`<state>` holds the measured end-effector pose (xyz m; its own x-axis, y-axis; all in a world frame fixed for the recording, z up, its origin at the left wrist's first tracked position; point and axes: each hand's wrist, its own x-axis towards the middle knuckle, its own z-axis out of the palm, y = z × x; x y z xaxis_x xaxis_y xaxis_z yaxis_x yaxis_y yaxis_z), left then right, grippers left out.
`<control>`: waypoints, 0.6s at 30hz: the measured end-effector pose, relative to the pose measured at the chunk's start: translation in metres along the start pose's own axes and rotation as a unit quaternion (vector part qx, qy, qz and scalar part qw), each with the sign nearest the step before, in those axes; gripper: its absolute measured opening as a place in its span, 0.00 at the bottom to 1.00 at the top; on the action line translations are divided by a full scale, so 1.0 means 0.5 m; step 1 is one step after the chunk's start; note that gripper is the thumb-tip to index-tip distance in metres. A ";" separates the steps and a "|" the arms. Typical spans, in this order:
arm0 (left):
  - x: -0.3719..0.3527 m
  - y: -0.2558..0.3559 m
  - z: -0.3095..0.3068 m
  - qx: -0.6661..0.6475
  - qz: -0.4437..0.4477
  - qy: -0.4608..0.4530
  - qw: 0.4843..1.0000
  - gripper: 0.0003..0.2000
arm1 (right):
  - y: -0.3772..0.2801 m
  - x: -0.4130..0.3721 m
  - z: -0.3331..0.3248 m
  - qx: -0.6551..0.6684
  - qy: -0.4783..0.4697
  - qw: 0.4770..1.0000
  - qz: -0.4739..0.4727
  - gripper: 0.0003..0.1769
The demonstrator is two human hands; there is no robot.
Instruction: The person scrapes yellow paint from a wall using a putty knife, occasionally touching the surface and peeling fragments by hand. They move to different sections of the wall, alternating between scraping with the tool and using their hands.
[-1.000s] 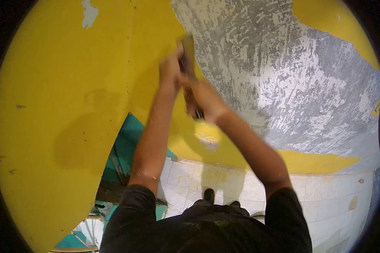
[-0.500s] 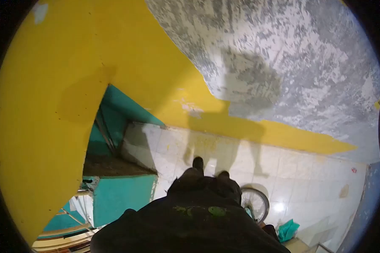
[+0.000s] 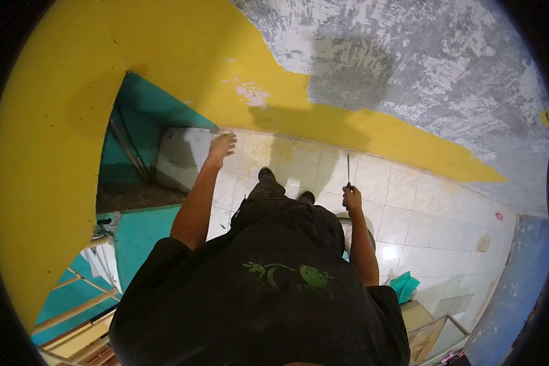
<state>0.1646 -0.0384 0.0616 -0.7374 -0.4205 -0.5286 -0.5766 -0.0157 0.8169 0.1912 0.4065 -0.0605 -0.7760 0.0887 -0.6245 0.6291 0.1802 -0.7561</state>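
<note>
My right hand (image 3: 352, 199) is closed round the handle of a long, thin-bladed tool like a knife (image 3: 349, 168). Its blade points away from me, toward the wall. Out to the left, my left hand (image 3: 223, 146) has its fingers apart and nothing in it, over the tiles near the teal opening. In front of me stands a yellow wall (image 3: 250, 73), its upper right part a bare, patchy grey and white surface (image 3: 402, 67) with a ragged paint edge.
White floor tiles (image 3: 402, 226) run along the wall's foot. A wheel (image 3: 346, 227) is partly hidden behind my right arm. A green bag (image 3: 404, 285) and a framed panel (image 3: 436, 338) lie at lower right. Wooden poles (image 3: 73, 314) are at lower left.
Both hands have come up into view, the right one with the thin-bladed tool. My view has tilted down a little, and the wall sits higher in the picture.
</note>
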 end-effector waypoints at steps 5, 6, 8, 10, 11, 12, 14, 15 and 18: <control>0.010 -0.051 0.038 0.020 -0.029 -0.081 0.996 0.18 | 0.040 -0.029 -0.038 0.077 0.041 0.995 0.045 0.09; 0.003 -0.072 0.049 0.044 -0.060 -0.076 0.994 0.18 | 0.134 -0.005 -0.058 0.066 0.046 0.995 0.052 0.08; 0.002 -0.150 0.051 0.081 -0.156 -0.074 0.982 0.17 | 0.275 -0.036 -0.091 -0.017 0.074 0.995 0.066 0.11; -0.020 -0.246 0.023 0.097 -0.197 -0.083 0.972 0.16 | 0.384 -0.091 -0.126 0.025 0.058 0.963 0.261 0.12; -0.037 -0.288 0.008 0.127 -0.212 -0.057 0.967 0.14 | 0.575 -0.060 -0.120 0.123 0.115 0.933 0.317 0.13; -0.055 -0.333 -0.014 0.156 -0.226 -0.031 0.961 0.12 | 0.547 -0.128 -0.137 0.163 0.049 0.940 0.296 0.17; -0.093 -0.408 -0.069 0.152 -0.268 -0.008 0.951 0.13 | 0.541 -0.192 -0.143 0.110 0.035 0.942 0.316 0.19; -0.117 -0.448 -0.105 0.131 -0.250 -0.031 0.959 0.13 | 0.540 -0.208 -0.138 0.063 0.035 0.948 0.311 0.20; -0.111 -0.543 -0.151 0.109 -0.318 -0.045 0.941 0.15 | 0.510 -0.210 -0.115 -0.168 0.051 0.960 0.218 0.23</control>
<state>0.3889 -0.0793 -0.1135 -0.2399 -0.3096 -0.9201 -0.9625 -0.0476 0.2670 0.4307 0.4996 -0.1765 -0.4528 0.3208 -0.8319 0.8585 0.4086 -0.3098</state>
